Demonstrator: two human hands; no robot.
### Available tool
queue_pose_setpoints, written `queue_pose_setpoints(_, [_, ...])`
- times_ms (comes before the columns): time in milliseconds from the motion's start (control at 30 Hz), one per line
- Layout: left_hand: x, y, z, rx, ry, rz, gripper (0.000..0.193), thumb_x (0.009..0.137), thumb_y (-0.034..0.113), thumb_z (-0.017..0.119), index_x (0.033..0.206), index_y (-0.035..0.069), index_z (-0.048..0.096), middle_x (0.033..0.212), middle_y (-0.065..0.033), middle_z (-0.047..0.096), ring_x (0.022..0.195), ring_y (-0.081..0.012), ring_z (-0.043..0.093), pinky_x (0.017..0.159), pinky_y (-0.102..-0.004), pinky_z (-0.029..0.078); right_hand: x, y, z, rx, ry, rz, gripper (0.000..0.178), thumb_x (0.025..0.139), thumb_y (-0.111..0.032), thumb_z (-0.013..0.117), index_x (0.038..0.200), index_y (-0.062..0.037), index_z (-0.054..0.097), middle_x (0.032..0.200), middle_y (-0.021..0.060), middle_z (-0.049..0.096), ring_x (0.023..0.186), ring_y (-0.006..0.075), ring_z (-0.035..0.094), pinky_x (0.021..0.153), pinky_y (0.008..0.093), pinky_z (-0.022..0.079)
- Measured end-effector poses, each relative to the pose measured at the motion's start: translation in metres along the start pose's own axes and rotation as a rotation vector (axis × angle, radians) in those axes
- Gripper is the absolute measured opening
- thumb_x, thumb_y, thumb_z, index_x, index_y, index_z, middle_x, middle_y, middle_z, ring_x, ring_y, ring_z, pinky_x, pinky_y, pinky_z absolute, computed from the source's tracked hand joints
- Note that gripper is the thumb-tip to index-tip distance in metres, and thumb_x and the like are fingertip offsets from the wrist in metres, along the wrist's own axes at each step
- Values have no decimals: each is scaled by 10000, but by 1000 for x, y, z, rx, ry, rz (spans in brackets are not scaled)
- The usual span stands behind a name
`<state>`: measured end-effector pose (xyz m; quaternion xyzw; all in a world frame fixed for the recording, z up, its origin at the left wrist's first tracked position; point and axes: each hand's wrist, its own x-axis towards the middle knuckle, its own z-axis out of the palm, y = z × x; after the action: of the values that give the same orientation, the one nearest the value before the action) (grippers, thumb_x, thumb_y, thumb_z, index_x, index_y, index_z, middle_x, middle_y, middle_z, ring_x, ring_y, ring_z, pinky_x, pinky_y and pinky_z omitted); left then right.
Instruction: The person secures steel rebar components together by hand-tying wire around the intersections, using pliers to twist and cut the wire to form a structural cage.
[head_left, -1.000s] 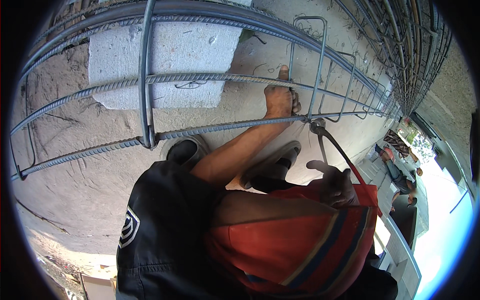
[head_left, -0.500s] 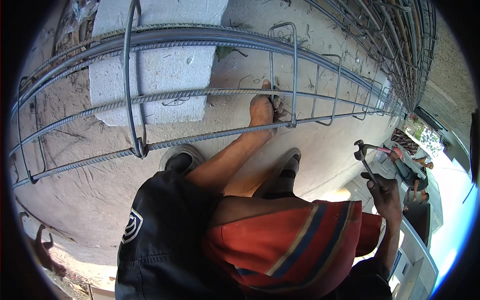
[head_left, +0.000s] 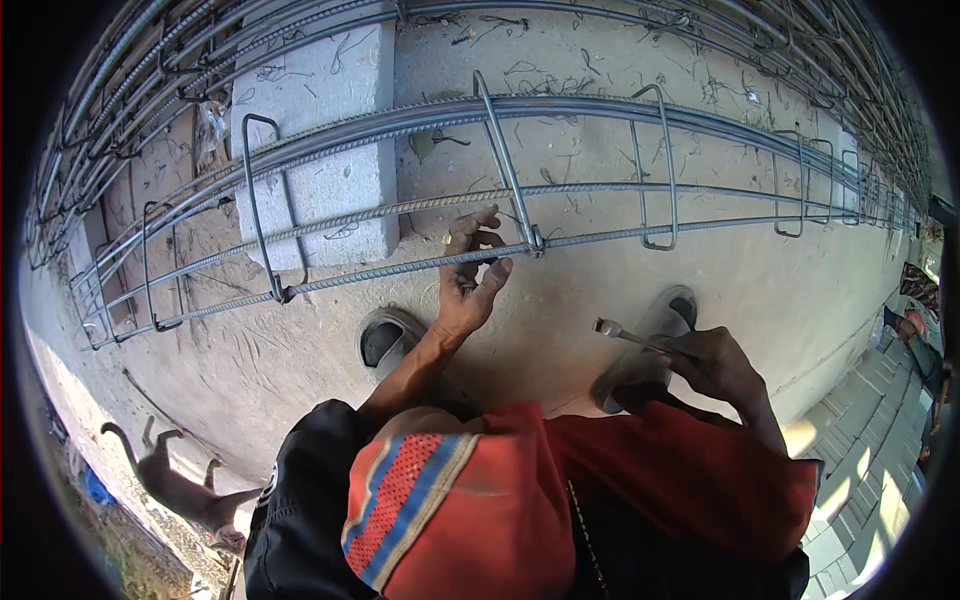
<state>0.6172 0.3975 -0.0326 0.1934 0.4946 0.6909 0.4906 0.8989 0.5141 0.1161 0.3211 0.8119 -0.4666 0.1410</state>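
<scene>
A long cage of ribbed rebar [head_left: 385, 267] with square stirrups [head_left: 507, 165] crosses in front of me. My left hand [head_left: 470, 280] is at its nearest bar, just left of a stirrup corner; the fingers are curled but apart, with the thumb on the near side. Whether a thin wire lies at the fingertips is too small to tell. Over the floor to the right, my right hand [head_left: 715, 365] grips metal pincers [head_left: 625, 333], their jaws pointing left, apart from the cage. Most of the pincers' handles are hidden in the fist.
A white block [head_left: 315, 190] lies under the cage at left. More rebar cages [head_left: 115, 110] are stacked along the far side. Wire scraps [head_left: 580, 85] litter the concrete floor [head_left: 545, 300]. My shoes [head_left: 388, 340] stand close to the near bar. A cat [head_left: 185, 485] is at lower left.
My left hand has drawn back from farther inside the cage to the near bar, its fingers loosened. My right hand has come down and inward with the pincers. The view has shifted.
</scene>
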Motion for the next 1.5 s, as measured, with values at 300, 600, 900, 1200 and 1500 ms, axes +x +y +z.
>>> queue_pose_setpoints(300, [2,17,3,330,-115,-52,196,798,122,690,927,-12,628,823,-73,613,746,-156,572,654,-291,461,78,50,11,-127,468,-564,162,748,-145,696,887,-71,654,799,29,585,684,193,577,612,333,491])
queue_pose_setpoints(600, [-35,84,-2,1309,11,-588,314,810,271,684,981,10,653,852,-82,654,730,-149,596,654,-298,486,139,20,-12,-75,532,-774,237,653,-87,732,871,-53,645,843,48,587,809,220,553,722,348,459])
queue_pose_setpoints(900, [-109,51,-6,943,738,-117,305,861,302,609,853,-2,634,711,-59,621,659,-123,585,556,-261,460,142,28,4,-327,502,-761,217,718,-134,720,902,-47,645,720,54,579,752,219,555,705,364,425])
queue_pose_setpoints(1200, [-125,91,-264,1341,1282,-38,588,791,396,643,1194,-17,526,1221,-214,511,1151,-346,471,966,-393,379,147,26,-1,-406,548,-737,177,720,-122,713,858,-45,633,651,51,558,645,230,536,645,381,411])
queue_pose_setpoints(1500, [-11,173,-442,1805,1167,-248,939,687,687,571,1342,40,387,1399,-221,329,1299,-389,279,1057,-427,250,151,20,4,-504,548,-716,159,757,-184,644,817,-41,612,596,37,518,556,204,461,558,350,330])
